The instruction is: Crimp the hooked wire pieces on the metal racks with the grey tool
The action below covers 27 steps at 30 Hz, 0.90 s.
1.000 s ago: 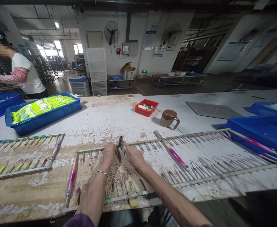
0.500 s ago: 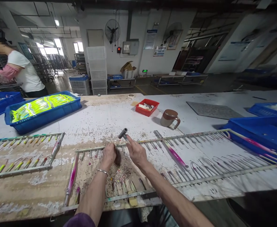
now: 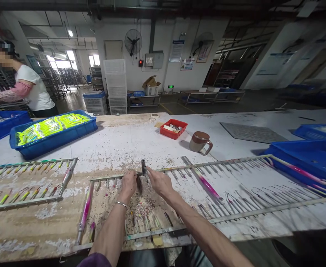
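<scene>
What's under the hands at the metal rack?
A heap of small coloured flakes on the worn table. The left hand and right hand, gripping a grey metal tube, hide the rack rail beneath them.

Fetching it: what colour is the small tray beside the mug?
Red; the tray shows best in the head view.

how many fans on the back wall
2: a black fan high on the wall left of the pillar, and a pale fan further right by the posters. More may be out of view.
</scene>
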{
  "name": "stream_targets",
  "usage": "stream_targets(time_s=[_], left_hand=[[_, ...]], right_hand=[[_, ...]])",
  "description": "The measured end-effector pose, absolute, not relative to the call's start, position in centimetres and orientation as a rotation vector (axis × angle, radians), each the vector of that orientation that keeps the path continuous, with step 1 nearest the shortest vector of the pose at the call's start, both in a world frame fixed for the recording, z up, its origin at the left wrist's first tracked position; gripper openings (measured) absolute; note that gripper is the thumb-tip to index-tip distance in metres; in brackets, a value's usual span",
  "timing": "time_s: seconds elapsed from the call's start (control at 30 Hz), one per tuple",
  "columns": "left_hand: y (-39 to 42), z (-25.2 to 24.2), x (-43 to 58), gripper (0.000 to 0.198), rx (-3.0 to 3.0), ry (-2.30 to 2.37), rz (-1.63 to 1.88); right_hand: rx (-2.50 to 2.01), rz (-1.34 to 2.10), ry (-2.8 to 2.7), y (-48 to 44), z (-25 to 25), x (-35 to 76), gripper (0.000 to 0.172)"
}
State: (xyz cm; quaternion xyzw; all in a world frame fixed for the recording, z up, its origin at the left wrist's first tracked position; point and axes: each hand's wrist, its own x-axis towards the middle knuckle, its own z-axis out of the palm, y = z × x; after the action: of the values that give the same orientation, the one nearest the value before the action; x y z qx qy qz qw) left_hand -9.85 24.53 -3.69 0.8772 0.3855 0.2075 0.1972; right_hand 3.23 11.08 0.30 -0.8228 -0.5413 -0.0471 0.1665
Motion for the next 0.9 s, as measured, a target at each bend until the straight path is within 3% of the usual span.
stream_targets(time_s=[0.27,0.43,0.6,0.77,0.9], left_hand=[[24.4,-3.6,-9.8,0.023,2.462,1.082,0.564],[24.6,-3.9,-9.9,0.021,2.477,1.079,0.580],[24.6,-4.0,-9.8,0.021,2.478,1.076,0.574],[24.5,-3.9,-9.8,0.021,2.479,1.073,0.587],[24.4,-3.7,-9.9,0.022,2.472,1.086,0.575]], right_hand=[[-2.371,-0.105,-1.548,11.4,0.3,2.9,0.046],[-2.238,-0.293,-1.435,11.3,0.7,3.0,0.049],[-2.379,-0.091,-1.572,11.1,1.7,2.6,0.045],[-2.323,-0.210,-1.477,10.7,1.7,2.4,0.053],[-2.359,-0.113,-1.556,10.5,0.6,2.8,0.047]])
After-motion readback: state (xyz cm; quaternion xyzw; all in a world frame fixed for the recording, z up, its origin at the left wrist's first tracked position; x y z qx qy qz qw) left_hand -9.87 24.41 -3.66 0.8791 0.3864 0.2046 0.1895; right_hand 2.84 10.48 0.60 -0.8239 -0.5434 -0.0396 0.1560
